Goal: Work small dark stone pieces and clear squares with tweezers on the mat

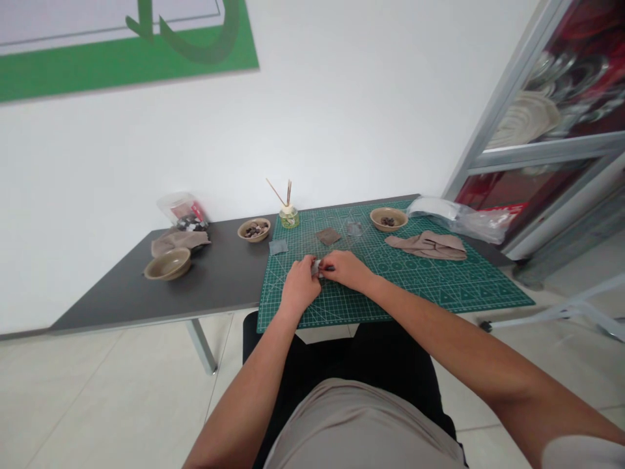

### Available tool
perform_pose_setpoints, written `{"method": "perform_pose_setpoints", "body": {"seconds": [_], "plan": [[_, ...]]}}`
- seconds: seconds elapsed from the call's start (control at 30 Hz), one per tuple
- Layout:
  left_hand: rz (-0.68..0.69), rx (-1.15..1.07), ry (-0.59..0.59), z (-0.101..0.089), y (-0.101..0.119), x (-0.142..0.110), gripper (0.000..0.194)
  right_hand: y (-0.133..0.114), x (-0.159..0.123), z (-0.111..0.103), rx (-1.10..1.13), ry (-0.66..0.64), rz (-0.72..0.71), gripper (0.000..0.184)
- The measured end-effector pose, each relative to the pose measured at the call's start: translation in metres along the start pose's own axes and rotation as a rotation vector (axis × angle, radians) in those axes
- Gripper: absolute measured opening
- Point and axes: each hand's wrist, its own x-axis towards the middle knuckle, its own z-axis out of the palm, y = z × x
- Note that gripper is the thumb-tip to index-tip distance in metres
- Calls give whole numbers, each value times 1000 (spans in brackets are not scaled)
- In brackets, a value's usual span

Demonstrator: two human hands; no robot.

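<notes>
Both my hands meet over the near left part of a green cutting mat (439,286). My left hand (299,286) and my right hand (344,269) are both closed in a pinch on a small pale object (318,267) held between them; a dark bit sticks out at its right. What the object is I cannot make out. A small brown square (328,236) and a clear little bag (353,228) lie on the mat just beyond my hands. A small grey pouch (278,247) lies at the mat's left edge.
On the dark table (215,286): an empty tan bowl (168,264), a bowl of dark pieces (254,229), another such bowl (388,219), a reed diffuser (289,213), beige cloth (426,245), another folded cloth (178,241), plastic bags (459,218), a clear container (184,212). Glass cabinet at right.
</notes>
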Motion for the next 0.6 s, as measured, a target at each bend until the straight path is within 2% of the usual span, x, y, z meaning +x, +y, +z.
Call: {"method": "perform_pose_setpoints", "body": {"seconds": [0.17,0.37,0.53,0.6], "plan": [[-3,35,-4,-1,2,-1,37,1,1,2,-27,46,59,11],[-20,44,-9,-1,4,-1,36,-2,0,1,-3,16,-17,10],[-38,48,-16,-3,6,-2,36,-1,2,-1,-9,30,57,9],[-27,46,-7,-3,7,-3,35,-3,2,1,7,31,33,8]]}}
